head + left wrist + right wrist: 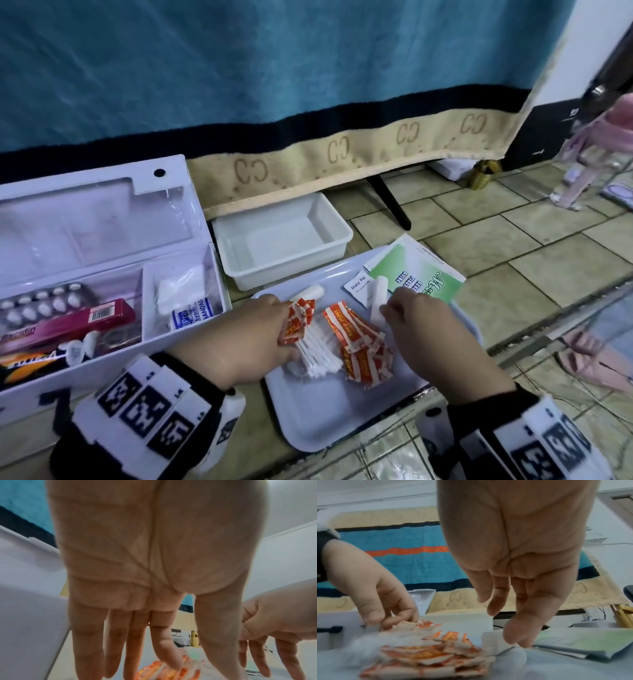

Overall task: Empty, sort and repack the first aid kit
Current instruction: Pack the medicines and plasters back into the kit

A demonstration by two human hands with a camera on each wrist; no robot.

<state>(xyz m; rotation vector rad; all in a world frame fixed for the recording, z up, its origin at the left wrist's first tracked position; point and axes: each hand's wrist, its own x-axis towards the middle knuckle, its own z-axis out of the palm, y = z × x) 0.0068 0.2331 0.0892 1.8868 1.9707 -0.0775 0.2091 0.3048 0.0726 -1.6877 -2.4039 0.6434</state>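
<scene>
The white first aid kit (113, 219) lies open at the left. It holds a blister pack (44, 305), a pink box (68, 322) and a bandage pack (190, 313). On the pale tray (342, 411) lie orange-and-white plasters (356, 342), cotton swabs (315, 356), an alcohol pad (358, 286) and a green booklet (418, 270). My left hand (287, 308) pinches a strip of plasters (187, 655) between forefinger and thumb. My right hand (385, 310) reaches down with loose, straight fingers, and its fingertips (513, 635) touch a white gauze roll (491, 639).
An empty white bin (284, 240) stands behind the tray, under the edge of a blue and beige blanket (308, 68). A second gauze roll (313, 293) lies at the tray's far left. Tiled floor (513, 246) stretches to the right, with pink items at the far right.
</scene>
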